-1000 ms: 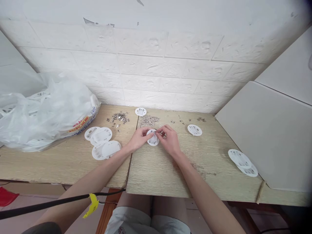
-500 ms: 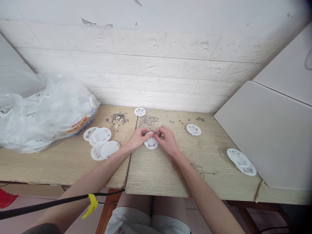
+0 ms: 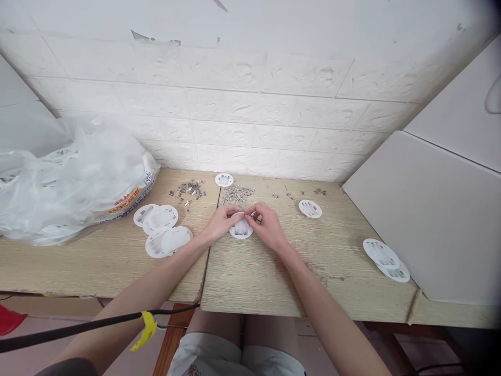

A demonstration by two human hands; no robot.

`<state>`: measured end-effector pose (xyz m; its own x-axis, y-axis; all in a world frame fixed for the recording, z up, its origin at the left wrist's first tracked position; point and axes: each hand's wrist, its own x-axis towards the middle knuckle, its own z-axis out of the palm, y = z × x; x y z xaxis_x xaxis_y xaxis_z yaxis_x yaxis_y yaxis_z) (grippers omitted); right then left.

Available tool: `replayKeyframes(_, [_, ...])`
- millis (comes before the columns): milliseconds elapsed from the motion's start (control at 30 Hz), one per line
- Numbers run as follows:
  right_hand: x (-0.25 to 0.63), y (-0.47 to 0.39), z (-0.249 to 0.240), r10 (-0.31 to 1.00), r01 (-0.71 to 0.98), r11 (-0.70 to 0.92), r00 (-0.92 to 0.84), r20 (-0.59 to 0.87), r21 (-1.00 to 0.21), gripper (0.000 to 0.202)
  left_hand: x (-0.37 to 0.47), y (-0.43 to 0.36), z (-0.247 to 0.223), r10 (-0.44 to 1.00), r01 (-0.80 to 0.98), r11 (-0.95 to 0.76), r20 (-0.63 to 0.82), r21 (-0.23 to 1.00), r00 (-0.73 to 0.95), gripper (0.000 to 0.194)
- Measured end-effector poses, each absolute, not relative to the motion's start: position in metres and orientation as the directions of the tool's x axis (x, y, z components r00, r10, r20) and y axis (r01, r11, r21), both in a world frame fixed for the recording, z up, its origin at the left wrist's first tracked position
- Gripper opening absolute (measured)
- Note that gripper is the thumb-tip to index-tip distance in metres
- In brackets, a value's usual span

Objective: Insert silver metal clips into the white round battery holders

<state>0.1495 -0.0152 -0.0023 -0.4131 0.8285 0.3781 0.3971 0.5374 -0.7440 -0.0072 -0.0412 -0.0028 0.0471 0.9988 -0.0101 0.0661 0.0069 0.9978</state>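
A round white plastic battery holder with slots in its middle lies on the table in front of me. My left hand grips its upper left edge, thumb on top and fingers curled behind. At the upper right edge, my right hand is closed in a pinch, its fingertips meeting the left thumb. A thin dark sliver shows between the right fingers, too small to name. Just behind the hands lies a heap of small metal pieces. A second heap of metal contacts is to the left.
Several white discs overlap at left, beside a big plastic bag. Single discs lie at the wall and to the right. Two more rest against a white panel. A black cable crosses the lower left.
The battery holder has shifted and turned slightly under my fingers. Both hands stay in nearly the same place, with the right fingertips drawn a little closer to the left thumb.
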Motion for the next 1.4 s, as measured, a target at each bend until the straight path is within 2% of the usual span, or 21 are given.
replayKeyframes(367, [0.1501, -0.0154, -0.0019, 0.826, 0.435, 0.544, -0.43, 0.365, -0.717, 0.006, -0.0092, -0.0388, -0.0071, 0.999, 0.031, 0.028, -0.029, 0.999, 0.025, 0.022])
replayKeyframes(733, [0.1507, -0.0148, 0.0026, 0.894, 0.358, 0.385, -0.374, 0.247, -0.851, 0.007, -0.0079, -0.0415, -0.0055, 0.998, 0.025, 0.018, -0.02, 1.0, 0.066, 0.026])
replayKeyframes(1067, [0.1524, -0.0142, 0.0021, 0.903, 0.364, 0.327, -0.391, 0.175, -0.872, 0.013, -0.0083, -0.0407, -0.0076, 0.997, 0.063, 0.016, -0.021, 0.998, 0.076, 0.025])
replayKeyframes(1400, [0.1527, -0.0126, 0.0014, 0.921, 0.386, 0.299, -0.357, 0.158, -0.873, 0.009, -0.0062, -0.0422, -0.0022, 0.996, 0.039, 0.07, -0.071, 0.997, 0.045, 0.021])
